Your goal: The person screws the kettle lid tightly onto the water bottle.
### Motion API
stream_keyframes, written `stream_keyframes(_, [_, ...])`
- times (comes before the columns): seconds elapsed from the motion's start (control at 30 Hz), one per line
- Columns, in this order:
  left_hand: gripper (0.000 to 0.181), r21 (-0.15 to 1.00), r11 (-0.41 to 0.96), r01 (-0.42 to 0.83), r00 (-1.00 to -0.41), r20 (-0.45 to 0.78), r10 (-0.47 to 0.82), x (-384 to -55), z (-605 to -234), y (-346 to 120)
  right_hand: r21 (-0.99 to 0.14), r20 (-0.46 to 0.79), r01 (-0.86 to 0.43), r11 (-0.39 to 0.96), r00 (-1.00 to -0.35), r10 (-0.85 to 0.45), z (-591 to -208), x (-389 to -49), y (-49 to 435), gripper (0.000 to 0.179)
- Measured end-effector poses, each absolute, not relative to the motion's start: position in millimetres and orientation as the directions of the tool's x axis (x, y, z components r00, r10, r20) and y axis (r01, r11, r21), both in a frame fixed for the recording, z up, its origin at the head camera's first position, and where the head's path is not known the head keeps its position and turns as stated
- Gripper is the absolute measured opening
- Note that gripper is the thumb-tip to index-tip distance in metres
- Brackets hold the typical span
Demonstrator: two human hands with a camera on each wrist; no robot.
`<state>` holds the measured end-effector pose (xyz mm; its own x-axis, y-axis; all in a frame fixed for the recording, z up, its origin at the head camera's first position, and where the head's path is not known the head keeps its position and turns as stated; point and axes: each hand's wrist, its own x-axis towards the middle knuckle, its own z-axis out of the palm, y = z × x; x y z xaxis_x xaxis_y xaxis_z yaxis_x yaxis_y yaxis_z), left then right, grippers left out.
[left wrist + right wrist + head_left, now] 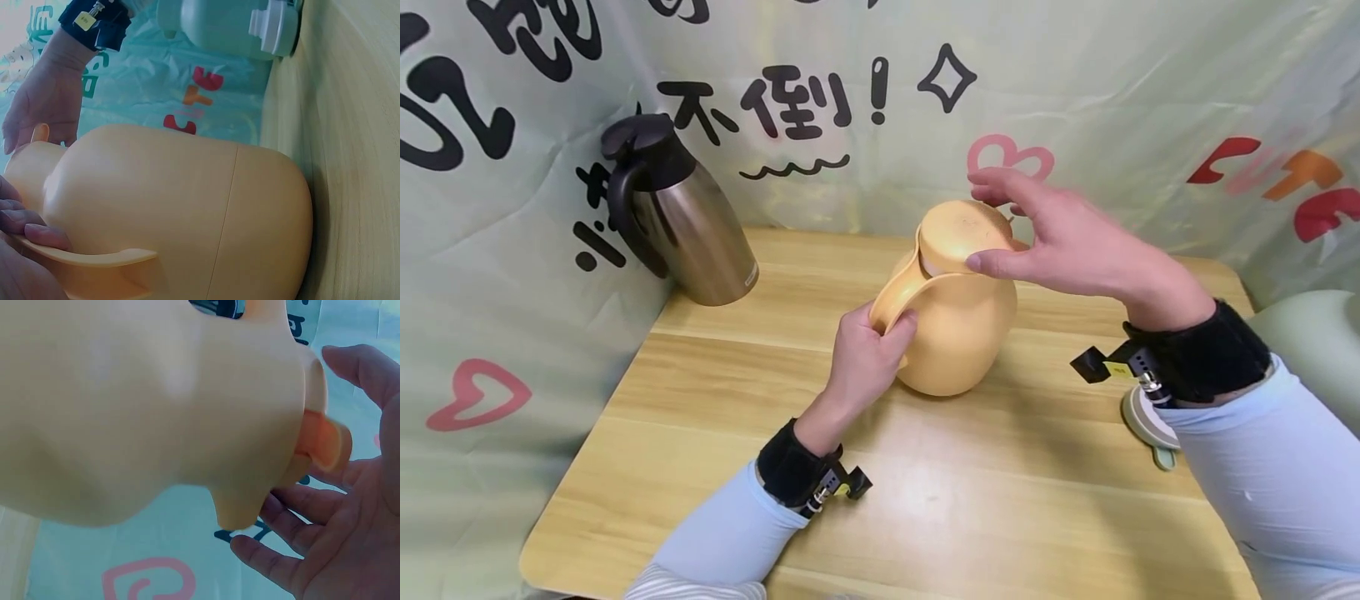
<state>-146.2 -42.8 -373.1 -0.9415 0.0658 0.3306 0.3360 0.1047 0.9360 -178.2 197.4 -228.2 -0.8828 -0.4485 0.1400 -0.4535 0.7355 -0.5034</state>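
An orange-yellow insulated jug point(962, 342) with a round lid point(966, 227) of the same colour stands upright on the wooden table. My left hand point(867, 354) grips the jug's looped handle point(901, 292), fingers wrapped round it with the thumb on top. Over the lid spreads my right hand point(1067, 233), its thumb by the near rim and its fingers beyond the far side. In the right wrist view, the thumb point(350, 362) is apart from the jug, and the loosely spread fingers lie near the spout point(237, 509) and a small raised tab point(331, 444).
A steel thermos jug point(703, 229) with a dark top stands at the back left. Under my right forearm, a round lid-like piece point(1142, 421) with a green tab lies on the table point(700, 467). At the right is a large pale green container point(1311, 333). Printed fabric hangs behind.
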Motion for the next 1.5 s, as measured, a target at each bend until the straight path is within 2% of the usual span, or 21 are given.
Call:
stream_keyframes(0.17, [0.032,0.936,0.097,0.338,-0.941,0.332,0.073,-147,-372,-41,-0.504,0.143,-0.441,0.743,-0.890,-0.432,-228,-177,199,0.080])
stream_keyframes(0.33, [0.033,0.932,0.118,0.342,-0.939,0.336,0.067,-148,-372,-43,-0.521,0.203,-0.438,0.732,-0.897,-0.393,-225,-178,207,0.069])
stream_keyframes(0.43, [0.034,0.927,0.128,0.353,-0.936,0.348,0.058,-149,-370,-45,-0.552,0.233,-0.468,0.690,-0.881,-0.411,-224,-181,206,0.064])
stream_keyframes(0.63, [0.034,0.934,0.108,0.340,-0.940,0.335,0.064,-147,-371,-45,-0.615,0.148,-0.454,0.645,-0.870,-0.471,-229,-182,200,0.069])
stream_keyframes(0.77, [0.033,0.937,0.101,0.333,-0.942,0.328,0.066,-146,-372,-44,-0.613,0.123,-0.407,0.677,-0.896,-0.427,-231,-177,203,0.070])
stream_keyframes(0.87, [0.031,0.940,0.102,0.326,-0.945,0.320,0.070,-145,-372,-44,-0.592,0.173,-0.400,0.699,-0.911,-0.375,-231,-174,208,0.064])
stream_keyframes(1.0, [0.031,0.938,0.119,0.327,-0.945,0.321,0.064,-147,-372,-45,-0.587,0.244,-0.444,0.677,-0.894,-0.375,-230,-176,211,0.059])
stream_keyframes(1.13, [0.032,0.930,0.123,0.346,-0.938,0.341,0.058,-148,-371,-47,-0.609,0.212,-0.465,0.642,-0.876,-0.433,-230,-180,206,0.065])
stream_keyframes(1.27, [0.032,0.931,0.106,0.350,-0.936,0.345,0.068,-149,-370,-46,-0.594,0.148,-0.447,0.669,-0.878,-0.455,-232,-179,202,0.072])
stream_keyframes(1.5, [0.031,0.935,0.096,0.342,-0.939,0.336,0.070,-147,-373,-43,-0.568,0.153,-0.399,0.719,-0.910,-0.384,-233,-173,208,0.079])
